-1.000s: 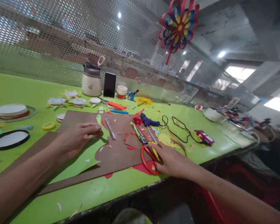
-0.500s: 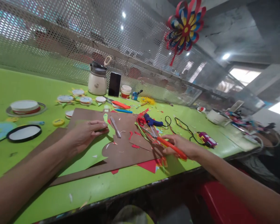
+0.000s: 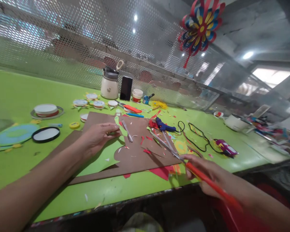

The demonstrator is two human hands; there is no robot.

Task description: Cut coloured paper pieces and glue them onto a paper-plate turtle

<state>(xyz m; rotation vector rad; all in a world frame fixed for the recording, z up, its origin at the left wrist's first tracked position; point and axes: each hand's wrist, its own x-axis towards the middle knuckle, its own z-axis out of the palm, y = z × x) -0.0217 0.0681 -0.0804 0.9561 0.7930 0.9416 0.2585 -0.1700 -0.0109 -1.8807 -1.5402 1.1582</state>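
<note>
My left hand [image 3: 102,137] is closed in a pinch on a small light-green paper cutout [image 3: 117,120] with dots like eyes at its rounded end. Below that hand lies a larger green paper sheet [image 3: 96,167] with a curved cut edge, on a brown board [image 3: 135,167]. My right hand [image 3: 207,170] grips scissors [image 3: 195,170] by their orange handles, at the board's right edge. Their silver blades point left and away from me, over paper scraps. A silvery pen-like tool [image 3: 127,130] rests on the board beside the cutout.
A blue glue gun [image 3: 165,126] with a black cord lies behind the scissors. Toward the back stand a jug [image 3: 110,87], a phone [image 3: 126,88] and a small tub [image 3: 137,95]. Round paper-trimmed discs [image 3: 80,102] and a black-rimmed disc [image 3: 45,134] lie left. A perforated screen [image 3: 87,38] borders the table.
My right hand has drawn the scissors back toward me and to the right, away from the glue gun. My left hand keeps hold of the cutout. The view has shifted slightly left.
</note>
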